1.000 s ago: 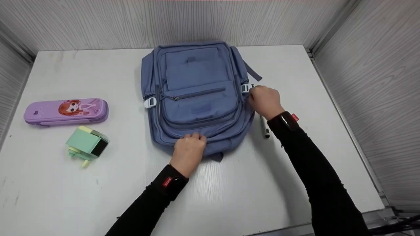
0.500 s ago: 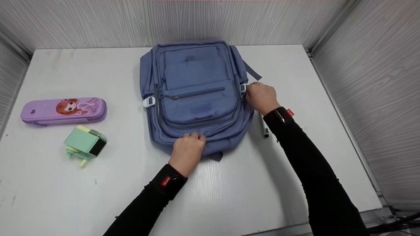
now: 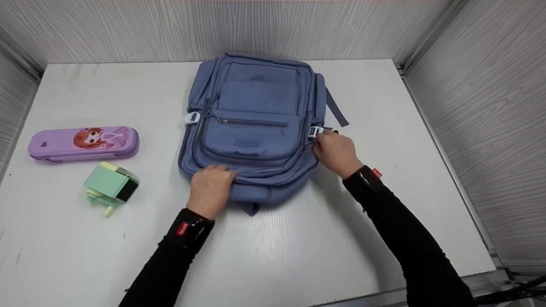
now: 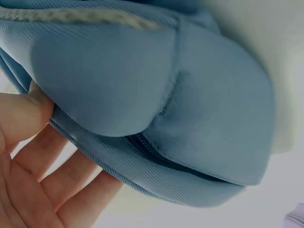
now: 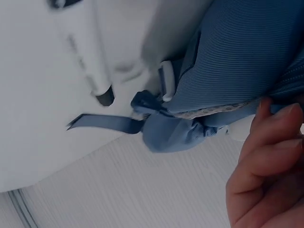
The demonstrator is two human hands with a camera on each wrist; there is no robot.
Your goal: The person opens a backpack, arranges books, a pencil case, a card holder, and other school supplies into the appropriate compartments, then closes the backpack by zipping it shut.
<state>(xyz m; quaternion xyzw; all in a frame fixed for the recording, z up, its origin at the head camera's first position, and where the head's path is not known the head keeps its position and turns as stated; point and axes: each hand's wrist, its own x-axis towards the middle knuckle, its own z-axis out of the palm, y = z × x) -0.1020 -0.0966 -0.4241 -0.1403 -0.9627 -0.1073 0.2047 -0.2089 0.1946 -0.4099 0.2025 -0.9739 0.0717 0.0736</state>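
Note:
A blue backpack (image 3: 256,140) lies front side up on the white table, turned slightly askew, its front pocket zipper facing up. My left hand (image 3: 211,189) grips its near edge; in the left wrist view the thumb lies over the blue fabric (image 4: 104,90) and the fingers pass beneath. At the right side, beside a white buckle (image 3: 315,131), my right hand (image 3: 337,152) pinches the bag's edge with curled fingers. The right wrist view shows those fingertips (image 5: 287,111) against the fabric near a zipper; the exact bit pinched is hidden. A white pen with dark ends (image 5: 85,52) lies beside the bag.
On the left of the table (image 3: 273,264) lies a purple pencil case (image 3: 85,144) with a cartoon girl on it. Just below it is a green and yellow gadget with a black face (image 3: 110,185). Wood-grain panels (image 3: 256,30) stand at the back and sides.
The backpack has rotated clockwise, its near end swinging left and its right side coming nearer. Both hands have moved with it, the left hand leftward, the right hand toward the near edge.

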